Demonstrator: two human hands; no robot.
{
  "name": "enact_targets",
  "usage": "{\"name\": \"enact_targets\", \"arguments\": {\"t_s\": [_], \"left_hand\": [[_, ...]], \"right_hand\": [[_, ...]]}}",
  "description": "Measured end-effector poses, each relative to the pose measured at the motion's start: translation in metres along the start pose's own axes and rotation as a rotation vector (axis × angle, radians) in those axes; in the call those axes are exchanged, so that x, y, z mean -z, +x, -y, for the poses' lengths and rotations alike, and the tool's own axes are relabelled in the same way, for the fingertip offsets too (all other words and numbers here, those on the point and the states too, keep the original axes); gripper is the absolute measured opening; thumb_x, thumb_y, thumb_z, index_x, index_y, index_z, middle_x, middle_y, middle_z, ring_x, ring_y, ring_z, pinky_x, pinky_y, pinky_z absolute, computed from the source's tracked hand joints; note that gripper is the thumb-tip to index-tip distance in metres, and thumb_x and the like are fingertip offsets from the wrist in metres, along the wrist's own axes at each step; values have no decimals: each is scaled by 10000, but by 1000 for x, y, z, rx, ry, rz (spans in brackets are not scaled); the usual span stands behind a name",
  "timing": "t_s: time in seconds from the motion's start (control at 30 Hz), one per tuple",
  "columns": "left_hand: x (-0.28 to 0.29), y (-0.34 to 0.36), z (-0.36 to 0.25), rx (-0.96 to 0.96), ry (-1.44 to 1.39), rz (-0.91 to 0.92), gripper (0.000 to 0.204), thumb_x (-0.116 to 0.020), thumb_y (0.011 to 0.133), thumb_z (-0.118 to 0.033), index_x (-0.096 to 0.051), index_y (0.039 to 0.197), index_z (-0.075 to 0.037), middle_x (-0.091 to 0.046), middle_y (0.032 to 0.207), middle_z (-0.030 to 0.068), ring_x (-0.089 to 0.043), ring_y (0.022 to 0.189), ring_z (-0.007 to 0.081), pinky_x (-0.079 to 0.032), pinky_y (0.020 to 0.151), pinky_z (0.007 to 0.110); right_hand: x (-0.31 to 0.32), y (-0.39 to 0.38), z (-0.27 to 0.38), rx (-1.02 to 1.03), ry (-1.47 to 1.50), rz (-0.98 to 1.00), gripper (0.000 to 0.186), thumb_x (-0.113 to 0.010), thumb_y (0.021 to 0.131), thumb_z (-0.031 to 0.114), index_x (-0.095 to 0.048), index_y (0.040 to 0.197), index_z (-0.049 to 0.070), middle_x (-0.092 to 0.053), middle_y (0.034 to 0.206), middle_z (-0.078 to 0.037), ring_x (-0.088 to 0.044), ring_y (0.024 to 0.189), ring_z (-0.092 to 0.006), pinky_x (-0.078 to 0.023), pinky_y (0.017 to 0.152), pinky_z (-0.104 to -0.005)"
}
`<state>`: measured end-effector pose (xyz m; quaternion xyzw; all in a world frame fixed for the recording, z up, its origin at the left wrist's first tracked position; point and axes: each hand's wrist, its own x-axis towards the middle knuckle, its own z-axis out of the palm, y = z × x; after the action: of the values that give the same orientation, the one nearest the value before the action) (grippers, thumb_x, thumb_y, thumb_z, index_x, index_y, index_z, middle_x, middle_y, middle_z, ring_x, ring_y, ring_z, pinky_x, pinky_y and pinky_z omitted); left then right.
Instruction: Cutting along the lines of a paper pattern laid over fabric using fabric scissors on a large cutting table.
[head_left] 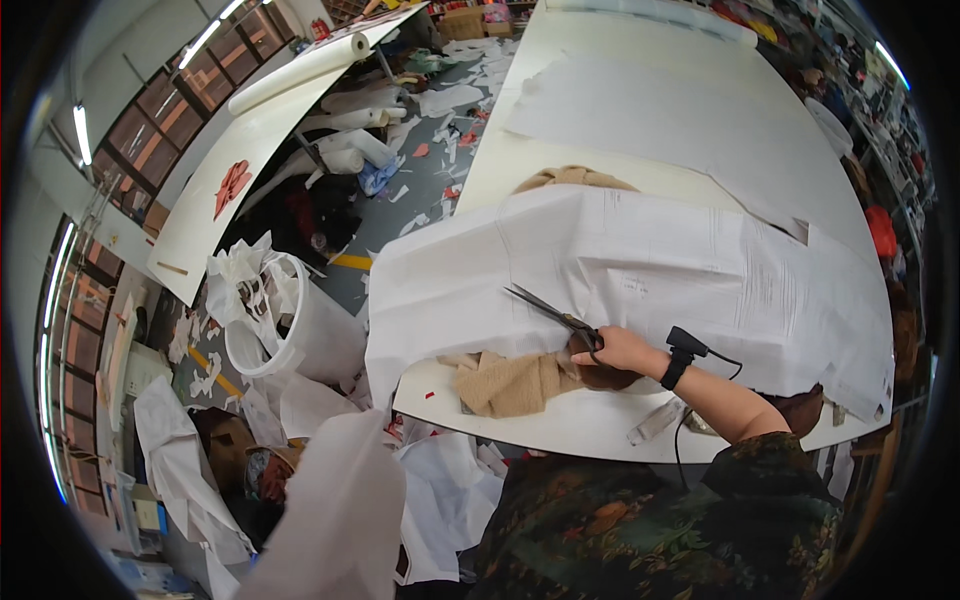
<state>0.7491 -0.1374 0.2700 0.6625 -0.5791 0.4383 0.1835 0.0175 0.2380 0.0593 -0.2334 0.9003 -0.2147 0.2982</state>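
Observation:
My right hand [625, 350] is closed around the handles of large dark scissors [545, 306]. Their blades point up and left, slightly parted, above a wide white marked paper sheet [650, 255] spread over the table. Below the hand, tan fleecy fabric [515, 385] sticks out from under the sheet's near edge, beside a brown piece [605, 377]. More tan fabric [575, 178] shows past the far edge. At the lower left, a loose piece of white paper [330, 510] hangs close to my body; my left hand is not visible.
A white bin [325, 325] full of paper scraps stands left of the table. Paper offcuts litter the grey floor [385, 240]. Another table [270, 140] bears a paper roll and red scraps. A black cable [682, 440] runs from my wrist. A clear object [655, 422] lies near the table edge.

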Motion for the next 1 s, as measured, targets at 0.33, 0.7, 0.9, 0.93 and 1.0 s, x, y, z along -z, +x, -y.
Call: {"name": "enact_targets", "arguments": {"t_s": [0.33,0.7,0.9,0.93,1.0], "left_hand": [[78,-131,-516,-1189,-1297,434,501,-675,806,-138,-607,1300,-95,-552,1348,181,-500,1269,334,-375,1077,493],[54,-101,-710,-1642,-1648,407,324,-582,819,-57,-650,1135,-80,-675,1056,122,-652,873,321,-507,800,435],[66,-13,-765,-1496,-1813,302,163,-574,854,-77,-645,1001,-67,-657,863,116,-641,736,342,-506,639,413],[76,0,-768,-1349,-1893,328,145,-575,861,-81,-640,989,-65,-645,838,106,-640,736,334,-502,621,402],[102,22,-765,-1331,-1954,199,132,-579,861,-75,-634,980,-62,-628,814,93,-633,717,310,-491,599,383]], "right_hand": [[-30,-67,56,-158,710,299,629,-626,863,672,-588,901,44,-515,680,3,-539,563,-105,-427,502,-251],[-80,-110,140,-289,904,118,570,-623,916,581,-594,1018,22,-520,726,14,-504,625,-83,-414,570,-253],[-88,-103,215,-170,1060,52,524,-559,974,538,-560,1051,20,-538,862,-9,-519,751,-85,-448,665,-257],[-85,-102,224,-147,1015,98,537,-548,977,543,-558,1075,15,-556,919,-26,-527,811,-96,-456,722,-266],[-83,-96,236,-126,970,141,551,-537,981,549,-557,1098,11,-573,976,-44,-534,871,-108,-465,779,-274]]}}
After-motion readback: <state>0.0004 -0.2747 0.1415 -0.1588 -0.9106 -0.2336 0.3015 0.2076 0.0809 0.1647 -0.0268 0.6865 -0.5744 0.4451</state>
